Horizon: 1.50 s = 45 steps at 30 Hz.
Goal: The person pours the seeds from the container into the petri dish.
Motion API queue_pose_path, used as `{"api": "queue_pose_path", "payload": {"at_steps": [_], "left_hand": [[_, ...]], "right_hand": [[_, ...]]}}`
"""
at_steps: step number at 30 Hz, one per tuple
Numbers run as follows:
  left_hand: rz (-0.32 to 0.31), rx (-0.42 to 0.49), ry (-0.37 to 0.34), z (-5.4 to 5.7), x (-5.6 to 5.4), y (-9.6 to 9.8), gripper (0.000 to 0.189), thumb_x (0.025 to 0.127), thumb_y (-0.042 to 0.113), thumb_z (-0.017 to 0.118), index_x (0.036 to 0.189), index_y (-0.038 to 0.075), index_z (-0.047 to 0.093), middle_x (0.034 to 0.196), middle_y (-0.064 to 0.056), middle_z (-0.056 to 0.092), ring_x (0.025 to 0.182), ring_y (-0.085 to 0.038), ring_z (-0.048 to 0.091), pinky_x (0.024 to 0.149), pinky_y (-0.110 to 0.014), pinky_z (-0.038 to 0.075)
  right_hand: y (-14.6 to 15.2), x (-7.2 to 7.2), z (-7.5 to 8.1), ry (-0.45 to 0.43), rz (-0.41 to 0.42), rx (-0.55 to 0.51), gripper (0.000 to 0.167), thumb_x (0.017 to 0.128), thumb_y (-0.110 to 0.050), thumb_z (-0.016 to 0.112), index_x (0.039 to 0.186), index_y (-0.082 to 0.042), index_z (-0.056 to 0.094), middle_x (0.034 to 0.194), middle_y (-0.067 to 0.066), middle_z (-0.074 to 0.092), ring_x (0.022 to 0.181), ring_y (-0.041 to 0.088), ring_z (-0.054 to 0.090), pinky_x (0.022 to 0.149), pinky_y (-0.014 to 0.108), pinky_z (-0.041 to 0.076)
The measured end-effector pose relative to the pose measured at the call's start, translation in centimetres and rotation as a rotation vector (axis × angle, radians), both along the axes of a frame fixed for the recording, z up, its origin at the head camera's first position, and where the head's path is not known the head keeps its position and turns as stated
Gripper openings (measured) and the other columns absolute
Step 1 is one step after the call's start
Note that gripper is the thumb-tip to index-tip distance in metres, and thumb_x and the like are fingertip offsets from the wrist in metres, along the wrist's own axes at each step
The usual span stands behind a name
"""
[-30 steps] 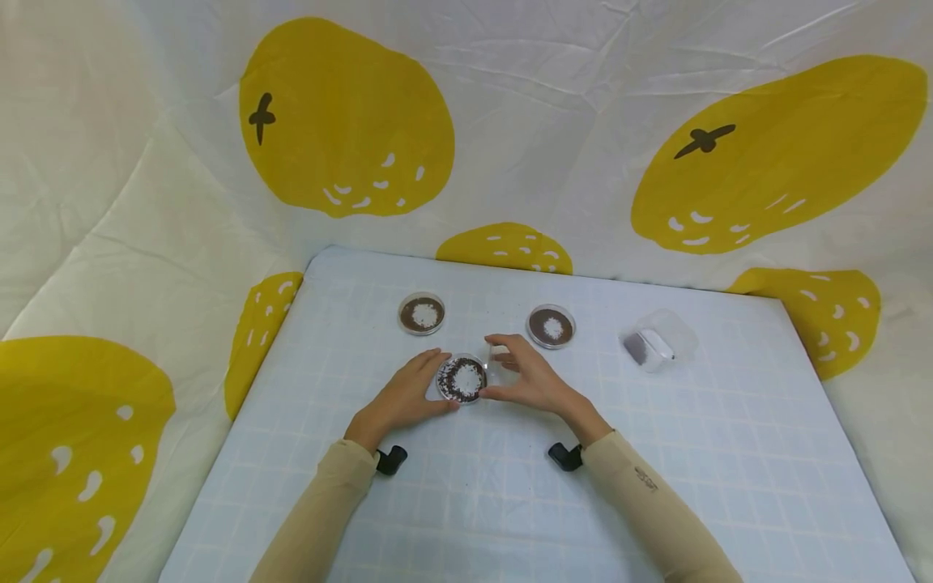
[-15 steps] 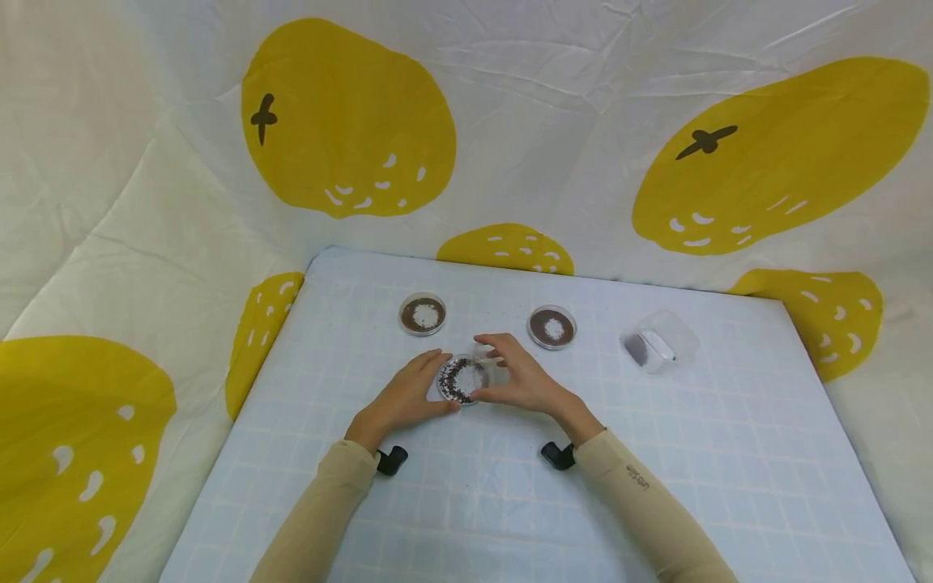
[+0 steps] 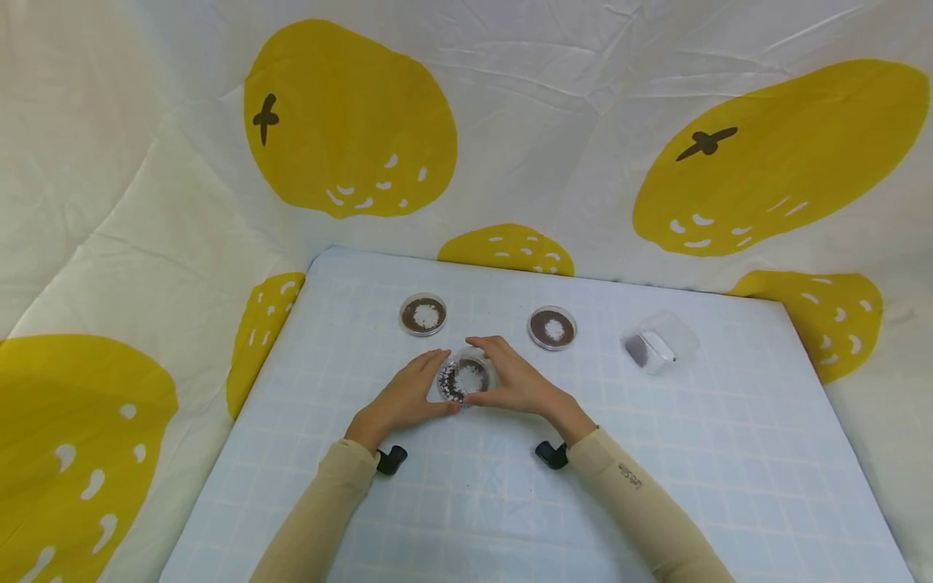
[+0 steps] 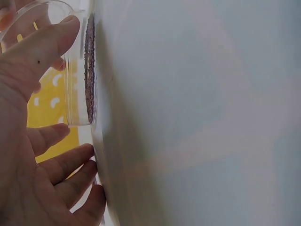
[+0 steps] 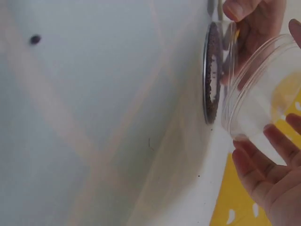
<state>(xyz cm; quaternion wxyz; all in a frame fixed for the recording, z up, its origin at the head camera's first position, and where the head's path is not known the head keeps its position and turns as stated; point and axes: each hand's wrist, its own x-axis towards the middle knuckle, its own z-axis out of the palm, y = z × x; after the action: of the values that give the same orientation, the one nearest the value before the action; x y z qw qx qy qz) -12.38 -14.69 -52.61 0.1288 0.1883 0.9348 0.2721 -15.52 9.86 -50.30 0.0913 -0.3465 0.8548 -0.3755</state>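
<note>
My left hand (image 3: pixel 402 397) holds the side of a clear petri dish (image 3: pixel 449 384) between thumb and forefinger, its other fingers near the table. Dark brown grains ring a white patch inside this dish. In my right hand (image 3: pixel 521 384) is a clear round lid (image 5: pixel 256 89), gripped by its rim between thumb and fingers. The lid is tilted over the dish's right part, its lower edge close to the dish wall; whether they touch, I cannot tell. In the left wrist view, the dish (image 4: pixel 89 80) stands flat on the table, with a dark layer along its bottom.
Behind the hands stand two more petri dishes, one at left (image 3: pixel 423 314) and one at right (image 3: pixel 551 327), with brown contents and white centres. Farther right is a clear plastic box (image 3: pixel 659 342) with dark grains. A pale blue checked cloth (image 3: pixel 466 502) covers the table.
My right hand has moved left, bringing the lid from beside the dish to above its right part and tipping it flatter. The left hand stays at the dish.
</note>
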Motion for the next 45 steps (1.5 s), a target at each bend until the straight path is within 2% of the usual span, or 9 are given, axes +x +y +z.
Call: {"api": "queue_pose_path", "payload": {"at_steps": [10,17,23,33,39,45], "left_hand": [[-0.028,0.058,-0.033,0.0,0.0,-0.5,0.105,0.081,0.036,0.085,0.160,0.011,0.021,0.162,-0.012,0.024,0.148,-0.030,0.021,0.118,-0.047,0.022],[-0.043,0.050,-0.038,0.0,0.0,-0.7,0.103,0.082,0.035,0.084,0.159,0.006,0.023,0.162,-0.013,0.023,0.149,-0.030,0.019,0.119,-0.045,0.021],[-0.035,0.065,-0.054,0.0,-0.1,-0.7,0.104,0.082,0.035,0.084,0.160,0.008,0.021,0.163,-0.012,0.022,0.149,-0.029,0.019,0.119,-0.044,0.021],[-0.045,0.097,-0.047,-0.7,-0.6,-0.9,0.108,0.079,0.033,0.087,0.160,0.008,0.019,0.162,-0.011,0.024,0.148,-0.028,0.023,0.118,-0.043,0.022],[-0.052,0.098,-0.043,-0.4,-0.5,-0.9,0.107,0.080,0.032,0.087,0.159,0.006,0.020,0.162,-0.013,0.024,0.148,-0.029,0.022,0.118,-0.044,0.022],[-0.041,0.083,-0.059,-0.4,-0.5,-0.9,0.107,0.081,0.033,0.086,0.160,0.009,0.018,0.163,-0.011,0.022,0.148,-0.027,0.021,0.118,-0.043,0.022]], "right_hand": [[-0.7,0.2,0.5,0.077,-0.030,0.112,0.101,0.077,-0.047,0.086,0.154,-0.006,0.034,0.145,0.014,0.046,0.131,0.029,0.046,0.108,0.046,0.040],[-1.5,0.4,0.6,0.118,-0.034,0.183,0.100,0.077,-0.047,0.085,0.154,-0.007,0.035,0.143,0.015,0.048,0.127,0.032,0.049,0.105,0.046,0.043],[-2.1,0.5,0.6,0.157,-0.022,0.203,0.098,0.079,-0.048,0.084,0.153,-0.008,0.035,0.142,0.015,0.048,0.125,0.031,0.050,0.104,0.044,0.044],[-3.0,0.5,0.2,0.203,-0.015,0.279,0.098,0.078,-0.044,0.085,0.153,-0.007,0.034,0.141,0.015,0.050,0.125,0.034,0.049,0.105,0.049,0.041],[-3.5,0.6,0.4,0.208,-0.025,0.350,0.102,0.077,-0.045,0.086,0.155,-0.007,0.031,0.142,0.015,0.050,0.126,0.035,0.049,0.105,0.050,0.042],[-3.7,0.5,0.1,0.222,-0.023,0.385,0.104,0.076,-0.045,0.087,0.155,-0.007,0.031,0.141,0.015,0.050,0.125,0.035,0.049,0.103,0.050,0.043]]}}
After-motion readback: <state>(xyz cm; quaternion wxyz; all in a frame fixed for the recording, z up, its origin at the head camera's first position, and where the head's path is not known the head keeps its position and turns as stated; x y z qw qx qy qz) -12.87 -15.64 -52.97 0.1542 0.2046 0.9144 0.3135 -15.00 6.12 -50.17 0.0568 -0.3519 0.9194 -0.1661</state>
